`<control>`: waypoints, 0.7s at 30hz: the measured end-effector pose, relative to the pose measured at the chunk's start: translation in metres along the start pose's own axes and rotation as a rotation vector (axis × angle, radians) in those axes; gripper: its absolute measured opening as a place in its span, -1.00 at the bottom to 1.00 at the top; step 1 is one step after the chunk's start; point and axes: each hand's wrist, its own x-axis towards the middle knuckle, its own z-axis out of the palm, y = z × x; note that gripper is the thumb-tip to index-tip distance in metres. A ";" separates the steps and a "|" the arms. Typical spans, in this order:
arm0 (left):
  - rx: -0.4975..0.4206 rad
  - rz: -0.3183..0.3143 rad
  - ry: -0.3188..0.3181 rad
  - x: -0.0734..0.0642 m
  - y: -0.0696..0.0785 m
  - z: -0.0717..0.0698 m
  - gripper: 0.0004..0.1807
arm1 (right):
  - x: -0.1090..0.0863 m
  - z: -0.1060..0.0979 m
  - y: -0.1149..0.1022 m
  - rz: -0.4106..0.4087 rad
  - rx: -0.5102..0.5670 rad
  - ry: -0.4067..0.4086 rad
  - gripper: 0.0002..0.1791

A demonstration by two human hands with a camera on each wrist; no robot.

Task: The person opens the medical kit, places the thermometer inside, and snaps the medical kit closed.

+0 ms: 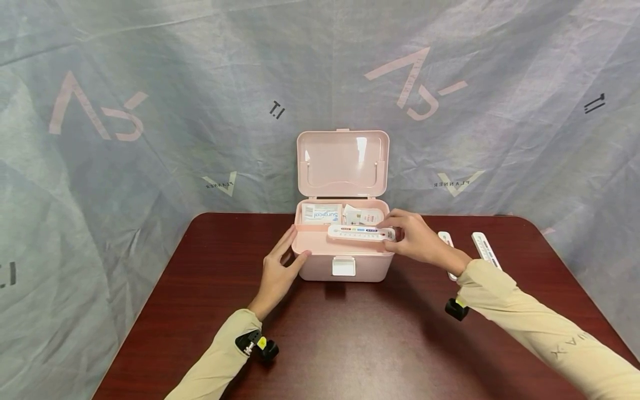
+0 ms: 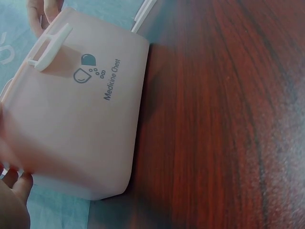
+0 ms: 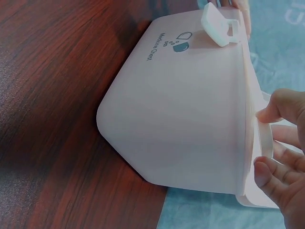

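Note:
A pink medicine chest (image 1: 315, 269) stands on the table with its lid (image 1: 342, 161) raised. My right hand (image 1: 412, 236) pinches one end of a white thermometer (image 1: 350, 232) with colored bands, holding it level over the front of the chest's opening. In the right wrist view, thumb and fingers of the right hand (image 3: 286, 148) are at the thermometer's rounded end (image 3: 266, 138), close by the chest rim. My left hand (image 1: 277, 272) rests against the chest's left side, fingers extended and thumb by the front corner. A white packet marked Surgical (image 1: 321, 214) lies inside at the back.
More white packets (image 1: 362, 215) fill the back right of the chest. To the right on the table lie two white thermometers, one (image 1: 485, 250) farther out and another (image 1: 445, 239) partly behind my right forearm. A grey printed cloth (image 1: 240, 100) hangs behind the table.

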 end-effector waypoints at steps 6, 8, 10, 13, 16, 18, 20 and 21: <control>0.002 0.002 -0.014 -0.001 0.029 -0.004 -0.35 | 0.003 0.002 -0.002 -0.033 -0.021 -0.005 -0.67; 0.002 0.005 -0.014 -0.001 0.023 -0.003 -0.35 | 0.004 0.003 -0.003 -0.036 -0.028 -0.010 -0.67; 0.000 0.009 -0.011 -0.001 0.013 -0.002 -0.34 | 0.005 0.003 -0.004 -0.031 -0.034 -0.015 -0.67; -0.001 0.011 -0.006 0.000 -0.003 0.000 -0.32 | 0.006 0.004 -0.004 -0.027 -0.036 -0.019 -0.67; 0.007 0.006 -0.005 0.000 -0.003 0.000 -0.32 | 0.007 0.005 -0.003 -0.028 -0.030 -0.021 -0.67; 0.013 0.002 -0.004 -0.001 -0.003 0.000 -0.31 | 0.007 0.006 -0.003 -0.030 -0.026 -0.021 -0.67; 0.013 -0.002 -0.005 -0.001 -0.002 0.000 -0.31 | 0.008 0.008 -0.002 -0.032 -0.023 -0.021 -0.68; 0.013 -0.006 -0.006 -0.001 -0.002 -0.001 -0.31 | 0.009 0.008 -0.002 -0.031 -0.023 -0.022 -0.68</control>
